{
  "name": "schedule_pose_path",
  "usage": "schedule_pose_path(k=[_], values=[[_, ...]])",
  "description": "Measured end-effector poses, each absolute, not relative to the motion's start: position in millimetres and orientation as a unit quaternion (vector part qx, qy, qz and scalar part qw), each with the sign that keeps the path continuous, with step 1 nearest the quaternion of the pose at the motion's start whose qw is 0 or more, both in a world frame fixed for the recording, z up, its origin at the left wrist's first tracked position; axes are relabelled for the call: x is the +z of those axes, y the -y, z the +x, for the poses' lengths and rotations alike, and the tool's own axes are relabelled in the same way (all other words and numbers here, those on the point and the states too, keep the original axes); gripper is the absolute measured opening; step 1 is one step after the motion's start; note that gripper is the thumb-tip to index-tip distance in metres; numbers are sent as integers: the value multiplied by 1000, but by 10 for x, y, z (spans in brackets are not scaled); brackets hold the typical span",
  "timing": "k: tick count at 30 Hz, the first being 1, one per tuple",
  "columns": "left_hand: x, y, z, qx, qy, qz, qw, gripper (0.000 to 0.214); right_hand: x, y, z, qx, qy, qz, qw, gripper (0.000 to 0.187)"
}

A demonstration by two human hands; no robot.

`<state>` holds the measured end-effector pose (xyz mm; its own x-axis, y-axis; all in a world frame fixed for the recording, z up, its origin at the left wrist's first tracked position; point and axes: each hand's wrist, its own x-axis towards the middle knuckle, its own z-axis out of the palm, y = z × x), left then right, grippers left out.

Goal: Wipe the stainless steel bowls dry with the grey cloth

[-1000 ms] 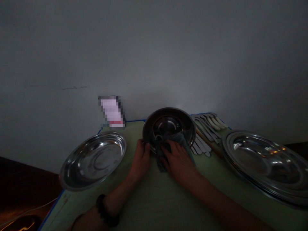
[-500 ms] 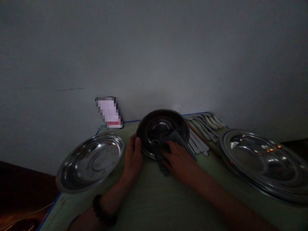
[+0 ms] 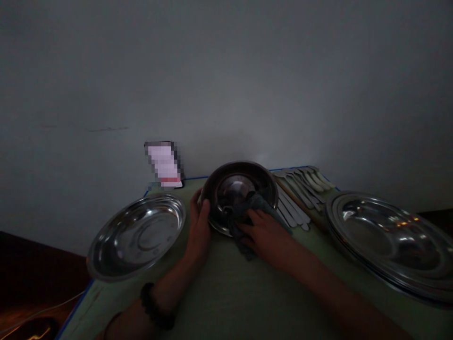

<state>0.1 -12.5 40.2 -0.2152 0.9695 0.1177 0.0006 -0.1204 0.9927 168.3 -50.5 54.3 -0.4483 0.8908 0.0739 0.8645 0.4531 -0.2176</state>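
Note:
A round stainless steel bowl is tilted toward me at the middle of the table. My left hand grips its left rim, thumb on the near side and fingers around the outside. My right hand is closed on a dark grey-green cloth and presses it to the inside of the bowl at the lower right. Part of the cloth hangs over the rim below my fingers. The fingertips of my right hand are partly hidden in the cloth.
Another steel bowl stands on the left of the green table. Stacked steel dishes lie at the right. Several metal utensils lie behind, right of the middle. A phone leans against the wall.
The view has shifted slightly, so the side bowls and phone appear a little further right. My right hand and the cloth have moved only slightly; my left hand keeps its grip.

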Motion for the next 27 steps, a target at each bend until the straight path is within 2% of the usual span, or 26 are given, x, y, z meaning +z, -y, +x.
schedule_pose_path(k=[3,7,11,14,18,21,24,27], values=[[426,126,-8,575,-506,496,409,45,593,509,1754,88,849,-514,78,38],[411,157,-30,536,-571,488,385,36,477,547,1654,77,836,-530,125,39],[332,148,-3,570,-501,467,453,21,298,592,1424,38,807,-560,185,46],[278,101,34,601,-465,424,493,16,269,590,1349,35,809,-555,191,47],[294,50,28,643,-442,360,512,22,402,552,1446,46,842,-518,142,43],[392,71,8,649,-456,391,467,31,540,542,1593,59,861,-495,98,38],[485,120,6,602,-510,455,414,35,601,542,1718,66,867,-489,69,37],[490,161,16,557,-540,479,412,38,538,536,1738,60,856,-505,91,39]])
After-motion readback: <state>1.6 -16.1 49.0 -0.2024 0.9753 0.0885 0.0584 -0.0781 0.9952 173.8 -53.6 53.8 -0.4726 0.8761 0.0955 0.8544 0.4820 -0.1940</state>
